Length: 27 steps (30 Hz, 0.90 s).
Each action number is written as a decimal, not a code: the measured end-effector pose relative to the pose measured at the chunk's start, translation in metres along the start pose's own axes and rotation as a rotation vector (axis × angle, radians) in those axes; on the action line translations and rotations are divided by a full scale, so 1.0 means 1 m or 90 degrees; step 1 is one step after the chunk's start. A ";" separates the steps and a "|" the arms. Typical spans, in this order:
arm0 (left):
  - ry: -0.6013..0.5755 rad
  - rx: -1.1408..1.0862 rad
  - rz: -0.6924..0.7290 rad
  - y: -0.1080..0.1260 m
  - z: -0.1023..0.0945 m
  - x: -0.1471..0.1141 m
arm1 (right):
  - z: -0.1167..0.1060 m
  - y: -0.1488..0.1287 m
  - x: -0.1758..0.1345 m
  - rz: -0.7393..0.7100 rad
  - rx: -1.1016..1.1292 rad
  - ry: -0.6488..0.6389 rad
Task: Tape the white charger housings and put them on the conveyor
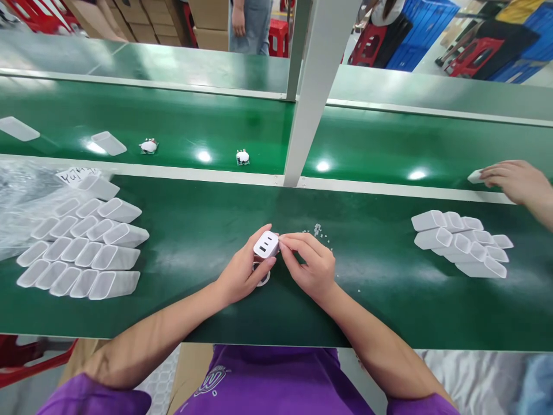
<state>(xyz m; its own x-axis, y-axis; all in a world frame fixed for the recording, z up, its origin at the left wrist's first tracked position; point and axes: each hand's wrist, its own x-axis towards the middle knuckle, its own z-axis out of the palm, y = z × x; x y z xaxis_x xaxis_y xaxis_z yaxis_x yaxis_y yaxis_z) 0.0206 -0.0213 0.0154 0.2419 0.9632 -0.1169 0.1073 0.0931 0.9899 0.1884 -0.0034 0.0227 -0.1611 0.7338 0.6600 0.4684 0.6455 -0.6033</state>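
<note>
USB charger (266, 245): gripping in left hand (242, 270); pinching with right hand (311, 265) at its three-o'clock edge, on what unclear.

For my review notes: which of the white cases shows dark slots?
The white case in the left hand: three dark slots mark its face, while the stacked cases show open, hollow ends.

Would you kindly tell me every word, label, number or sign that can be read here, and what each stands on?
"W", as it appears in this view, in the print on the purple shirt; its smaller marks are unclear.
Dark writing on the white label by the clear plastic bag: too unclear to read reliably.
White charger in the left hand: no readable text.
</note>
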 end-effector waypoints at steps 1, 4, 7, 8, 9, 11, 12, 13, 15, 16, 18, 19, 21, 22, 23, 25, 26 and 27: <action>0.013 0.018 -0.002 0.001 0.000 0.000 | 0.001 0.000 -0.001 -0.004 -0.006 0.003; 0.046 0.095 -0.007 0.003 0.002 0.000 | 0.005 -0.002 -0.006 -0.010 -0.016 0.009; 0.065 0.168 -0.003 0.003 0.002 0.000 | 0.010 -0.002 -0.012 -0.019 -0.024 -0.008; 0.074 0.177 0.004 0.003 0.000 0.000 | 0.010 -0.003 -0.013 -0.011 -0.017 -0.014; 0.085 0.175 0.014 0.004 -0.001 0.001 | 0.010 -0.002 -0.013 0.004 0.000 -0.020; 0.088 0.139 0.033 0.005 -0.006 0.003 | 0.009 -0.002 -0.011 0.060 0.066 -0.031; 0.075 0.109 0.041 0.006 -0.008 0.004 | 0.007 -0.001 -0.009 0.092 0.113 -0.040; 0.057 0.074 0.046 0.006 -0.010 0.005 | 0.005 0.000 -0.007 0.126 0.165 -0.055; 0.014 -0.009 0.044 0.005 -0.014 0.008 | 0.002 0.001 -0.002 0.194 0.270 -0.098; 0.000 -0.052 0.033 0.005 -0.014 0.009 | 0.001 0.002 -0.001 0.230 0.319 -0.120; -0.006 -0.128 -0.007 0.003 -0.014 0.009 | 0.000 0.003 0.001 0.299 0.394 -0.152; -0.005 -0.152 -0.031 0.003 -0.013 0.009 | 0.001 0.004 0.001 0.328 0.417 -0.158; -0.007 -0.168 -0.075 0.004 -0.011 0.009 | 0.003 0.005 0.000 0.370 0.446 -0.159; -0.009 -0.158 -0.088 0.004 -0.010 0.009 | 0.004 0.005 -0.001 0.383 0.454 -0.157; -0.008 -0.135 -0.088 0.005 -0.010 0.009 | 0.004 0.005 -0.001 0.391 0.462 -0.155; 0.012 -0.059 -0.053 0.007 -0.010 0.009 | 0.006 0.004 -0.002 0.403 0.480 -0.159; 0.028 -0.014 -0.021 0.007 -0.010 0.009 | 0.006 0.003 -0.002 0.406 0.488 -0.163; 0.043 0.027 0.011 0.007 -0.011 0.010 | 0.007 0.003 -0.002 0.409 0.495 -0.167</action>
<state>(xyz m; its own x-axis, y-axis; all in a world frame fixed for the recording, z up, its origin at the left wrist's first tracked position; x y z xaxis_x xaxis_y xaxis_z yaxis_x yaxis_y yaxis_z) 0.0130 -0.0084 0.0219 0.1782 0.9797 -0.0924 0.1451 0.0668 0.9872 0.1840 -0.0016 0.0167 -0.3066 0.9505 0.0501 -0.1418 0.0065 -0.9899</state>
